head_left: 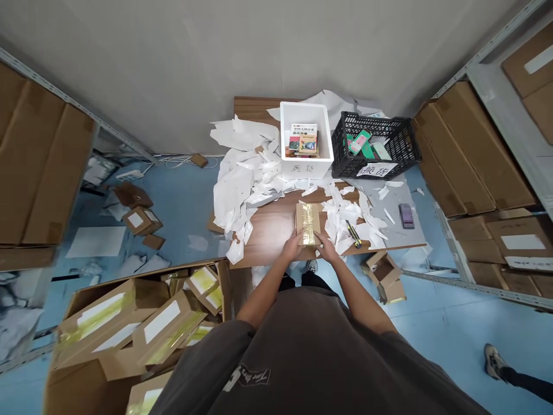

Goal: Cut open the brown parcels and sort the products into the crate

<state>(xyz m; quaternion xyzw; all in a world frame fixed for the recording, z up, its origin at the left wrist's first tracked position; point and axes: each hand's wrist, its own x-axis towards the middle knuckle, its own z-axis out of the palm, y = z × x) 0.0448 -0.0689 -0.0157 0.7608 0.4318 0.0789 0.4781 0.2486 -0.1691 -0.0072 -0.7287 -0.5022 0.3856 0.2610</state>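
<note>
A small cardboard box (308, 222) with shiny yellowish tape down its middle sits at the near edge of the wooden table (276, 220). My left hand (292, 245) grips its left near corner, and my right hand (327, 248) grips the right one. Parts of the fingers are hidden by the box. Just right of it, a yellow and black utility knife (353, 234) lies on torn white paper (337, 210).
A white bin (306, 168) of books and a black crate (377, 144) with green packets stand at the back. Crumpled paper (235, 184) covers the table's left. A large carton (227, 288) of taped boxes stands lower left. Another person's shoe (493, 362) shows lower right.
</note>
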